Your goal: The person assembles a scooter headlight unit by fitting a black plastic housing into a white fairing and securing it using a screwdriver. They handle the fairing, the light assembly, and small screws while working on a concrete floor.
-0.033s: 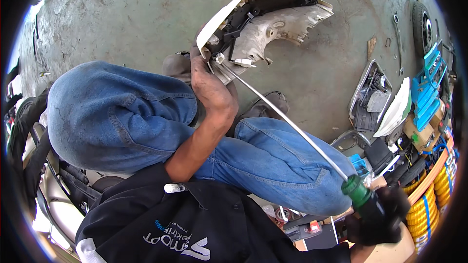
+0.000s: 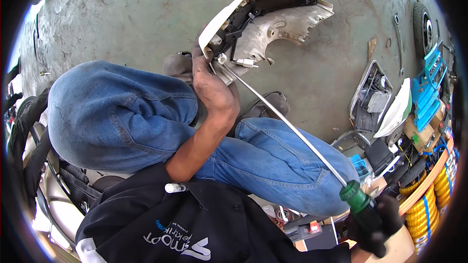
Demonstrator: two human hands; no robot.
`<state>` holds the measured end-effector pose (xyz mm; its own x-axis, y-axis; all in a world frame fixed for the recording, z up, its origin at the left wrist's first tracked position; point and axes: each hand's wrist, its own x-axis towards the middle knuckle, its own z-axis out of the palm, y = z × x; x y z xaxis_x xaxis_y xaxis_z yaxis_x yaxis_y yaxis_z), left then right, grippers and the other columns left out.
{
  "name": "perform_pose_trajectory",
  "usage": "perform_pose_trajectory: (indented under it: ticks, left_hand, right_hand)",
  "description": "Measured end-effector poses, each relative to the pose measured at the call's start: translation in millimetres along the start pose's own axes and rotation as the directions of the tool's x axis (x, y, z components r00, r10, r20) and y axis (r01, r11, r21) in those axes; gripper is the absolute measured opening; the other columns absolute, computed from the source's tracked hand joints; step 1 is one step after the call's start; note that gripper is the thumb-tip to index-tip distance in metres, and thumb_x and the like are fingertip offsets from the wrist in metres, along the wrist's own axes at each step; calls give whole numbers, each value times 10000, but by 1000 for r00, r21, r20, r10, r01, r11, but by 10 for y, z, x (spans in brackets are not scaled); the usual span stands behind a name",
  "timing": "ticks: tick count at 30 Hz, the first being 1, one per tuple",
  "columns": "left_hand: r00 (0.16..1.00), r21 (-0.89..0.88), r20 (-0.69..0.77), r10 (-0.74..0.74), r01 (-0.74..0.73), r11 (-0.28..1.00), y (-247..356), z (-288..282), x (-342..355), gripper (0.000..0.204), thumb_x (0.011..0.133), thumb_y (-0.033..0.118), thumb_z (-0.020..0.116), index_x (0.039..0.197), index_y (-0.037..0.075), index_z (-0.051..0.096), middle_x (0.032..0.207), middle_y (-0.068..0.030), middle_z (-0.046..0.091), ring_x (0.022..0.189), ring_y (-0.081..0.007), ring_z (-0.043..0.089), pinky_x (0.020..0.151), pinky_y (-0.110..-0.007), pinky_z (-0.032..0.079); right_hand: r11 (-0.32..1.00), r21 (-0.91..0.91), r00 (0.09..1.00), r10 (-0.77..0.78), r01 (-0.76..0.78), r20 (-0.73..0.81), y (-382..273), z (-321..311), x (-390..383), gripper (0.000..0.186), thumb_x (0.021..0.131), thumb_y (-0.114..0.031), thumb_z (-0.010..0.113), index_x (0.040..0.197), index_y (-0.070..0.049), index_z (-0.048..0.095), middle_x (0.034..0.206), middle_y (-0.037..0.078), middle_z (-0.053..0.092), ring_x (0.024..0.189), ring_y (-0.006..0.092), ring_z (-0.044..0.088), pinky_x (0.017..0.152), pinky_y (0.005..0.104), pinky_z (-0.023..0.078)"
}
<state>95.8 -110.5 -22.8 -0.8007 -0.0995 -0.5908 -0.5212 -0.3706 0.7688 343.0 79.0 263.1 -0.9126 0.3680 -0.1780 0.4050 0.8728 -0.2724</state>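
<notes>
Left hand [image 2: 212, 86]: grip closed on the lower-left corner of the curved cream panel [image 2: 253, 41], over the floor [image 2: 141, 24]; contact with floor, cannot tell. Long screwdriver [image 2: 357, 195] slants from that corner; tip seating unclear. Right hand [image 2: 378, 236]: grip wrapped round its green handle. Judgement: fastener work in hand; next move calls for steady panel, shaft aligned, controlled turning.

Left grip [image 2: 210, 85] forward, right grip [image 2: 376, 231] curled rightward.
</notes>
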Motion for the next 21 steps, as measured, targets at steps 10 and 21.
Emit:
perform_pose_trajectory:
  ticks: [10,21]
  left_hand:
    - [997,137,1,82,-81,987,51,59,-45,476,1005,103,273,1398,-48,495,1330,-173,575,1230,-251,576,1069,-370,491]
    - [993,101,-63,96,-89,991,136,134,-59,413,990,-7,384,1378,-65,512,1309,-185,601,1188,-255,616,1049,-359,506]
  right_hand:
    - [966,-166,960,-155,196,233,-53,-135,164,462,821,-186,785,1233,-82,602,1021,178,618,860,314,631,806,431,522]
    - [931,-35,903,360,-362,234,-351,101,483,495,866,-450,728,981,28,674,912,146,619,854,281,608,776,364,491]
